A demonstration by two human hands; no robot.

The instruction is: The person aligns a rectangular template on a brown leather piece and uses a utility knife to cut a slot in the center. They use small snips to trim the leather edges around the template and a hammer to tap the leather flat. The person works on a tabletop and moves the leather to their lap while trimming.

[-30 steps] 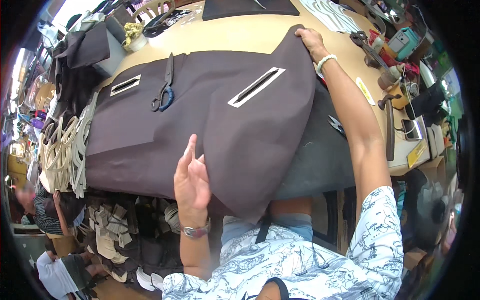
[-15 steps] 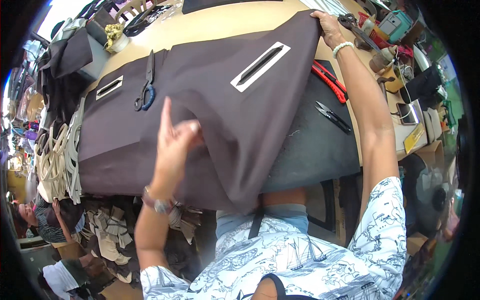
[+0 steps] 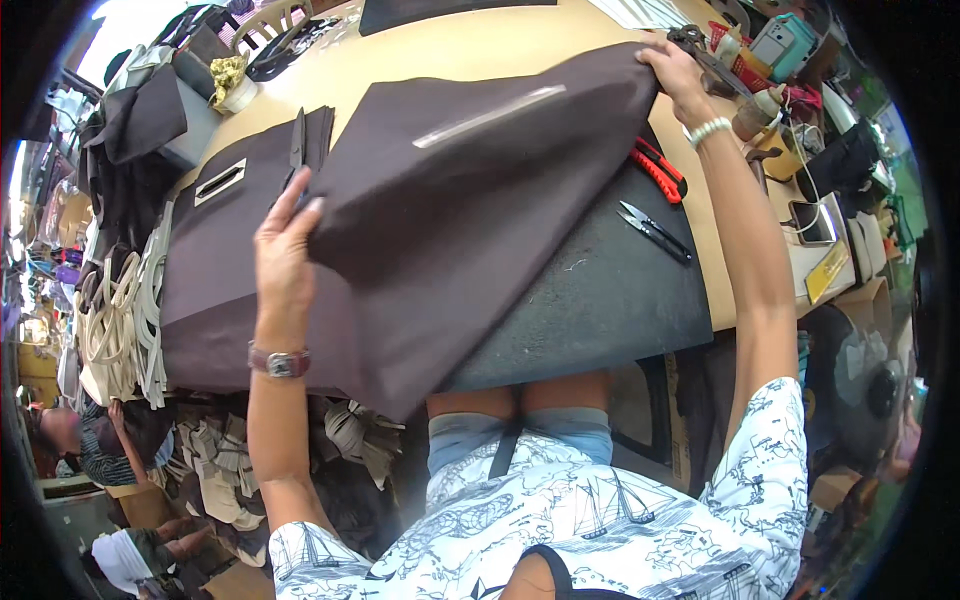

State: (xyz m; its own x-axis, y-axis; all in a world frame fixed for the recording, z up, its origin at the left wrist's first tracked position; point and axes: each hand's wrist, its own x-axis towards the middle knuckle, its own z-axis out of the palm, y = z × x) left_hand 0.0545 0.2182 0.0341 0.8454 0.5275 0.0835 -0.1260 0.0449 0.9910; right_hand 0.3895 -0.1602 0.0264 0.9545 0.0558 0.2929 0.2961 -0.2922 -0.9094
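Observation:
A large dark brown fabric sheet (image 3: 440, 220) is lifted and slanted across the table. My right hand (image 3: 680, 80) pinches its far right corner, holding it above the surface. My left hand (image 3: 285, 240), wearing a wristwatch, is at the sheet's left edge with thumb and index finger apart; its other fingers are hidden. Just beyond these fingers show the blades of scissors (image 3: 298, 140), whose handles are mostly covered by the hand. A pale-framed slot (image 3: 490, 117) lies on the raised sheet. Another framed slot (image 3: 220, 182) shows on brown fabric (image 3: 215, 260) lying flat at the left.
On the black mat (image 3: 590, 300) lie a red utility knife (image 3: 658, 170) and thread snips (image 3: 655, 232). Cream straps (image 3: 105, 330) hang at the left edge. A phone (image 3: 812, 222) and a bottle (image 3: 757, 112) sit at right. Another person (image 3: 100, 440) is at lower left.
My left hand has moved left and up to the scissors. The sheet's left part has come up and folded rightward, its slot now seen edge-on. My right hand still grips the corner, slightly lower.

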